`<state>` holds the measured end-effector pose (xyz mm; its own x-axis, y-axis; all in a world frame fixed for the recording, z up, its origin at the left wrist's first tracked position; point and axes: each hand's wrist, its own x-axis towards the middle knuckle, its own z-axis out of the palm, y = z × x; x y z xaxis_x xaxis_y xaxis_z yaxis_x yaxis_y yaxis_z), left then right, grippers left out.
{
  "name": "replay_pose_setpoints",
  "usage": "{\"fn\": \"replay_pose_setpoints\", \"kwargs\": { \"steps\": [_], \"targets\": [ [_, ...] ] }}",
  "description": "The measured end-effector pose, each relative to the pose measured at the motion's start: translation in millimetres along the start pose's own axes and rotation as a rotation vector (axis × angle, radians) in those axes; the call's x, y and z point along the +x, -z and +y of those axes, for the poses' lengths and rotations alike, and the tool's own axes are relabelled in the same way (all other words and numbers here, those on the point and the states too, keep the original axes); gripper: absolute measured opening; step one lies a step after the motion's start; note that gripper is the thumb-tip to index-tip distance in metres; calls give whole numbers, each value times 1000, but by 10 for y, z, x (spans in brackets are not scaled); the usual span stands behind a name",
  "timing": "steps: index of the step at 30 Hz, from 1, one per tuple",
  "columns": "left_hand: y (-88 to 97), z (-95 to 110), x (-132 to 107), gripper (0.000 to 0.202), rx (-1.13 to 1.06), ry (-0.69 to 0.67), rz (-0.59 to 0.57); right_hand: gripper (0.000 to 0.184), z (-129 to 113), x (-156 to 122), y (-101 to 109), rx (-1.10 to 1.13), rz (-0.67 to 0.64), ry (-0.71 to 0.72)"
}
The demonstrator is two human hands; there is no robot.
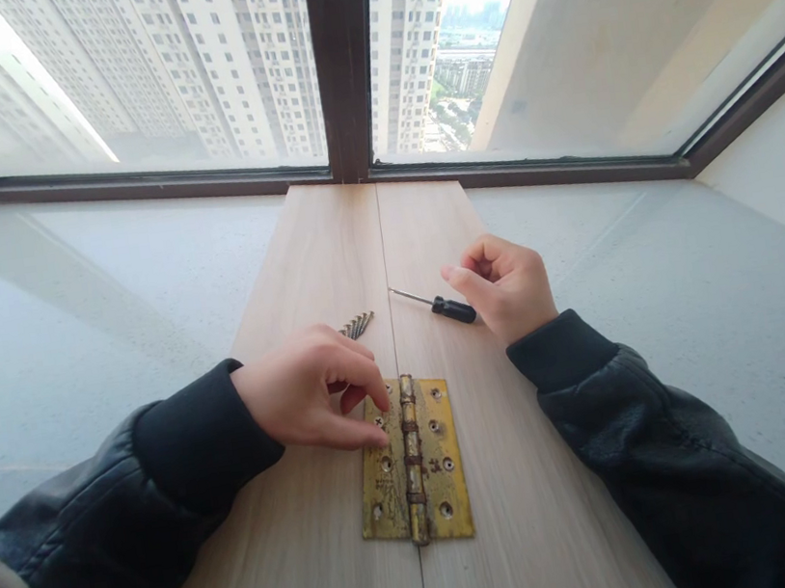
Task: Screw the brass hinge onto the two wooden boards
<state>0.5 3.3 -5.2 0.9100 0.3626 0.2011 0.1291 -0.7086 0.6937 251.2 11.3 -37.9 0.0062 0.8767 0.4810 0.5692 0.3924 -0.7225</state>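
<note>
Hinge (414, 461) lies beneath my left hand (314, 388), fingers parted; over the boards' (516, 500) right edge my right hand (513, 289) curls, grip unclear.

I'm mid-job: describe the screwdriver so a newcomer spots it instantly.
From the window's dark upright runs a pale wooden surface with a seam down the middle. Right of that seam, nearer the upright than the yellowish metal hinge, lies the screwdriver, its thin metal shaft pointing to the seam. Its black handle sets it apart from the small metal screws left of the seam.
</note>
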Motion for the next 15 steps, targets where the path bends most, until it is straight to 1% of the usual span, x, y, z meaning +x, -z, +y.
{"fn": "replay_pose_setpoints", "kwargs": {
  "steps": [4,8,15],
  "targets": [
    [-7,-17,-7,16,1,-4,15,30,20,2,-7,12,6,-8],
    [-22,-2,2,17,-7,-16,11,30,22,11,-13,21,7,-12],
    [-4,38,21,18,-48,11,-51,31,4,11,-23,26,19,-16]
  ]
}}
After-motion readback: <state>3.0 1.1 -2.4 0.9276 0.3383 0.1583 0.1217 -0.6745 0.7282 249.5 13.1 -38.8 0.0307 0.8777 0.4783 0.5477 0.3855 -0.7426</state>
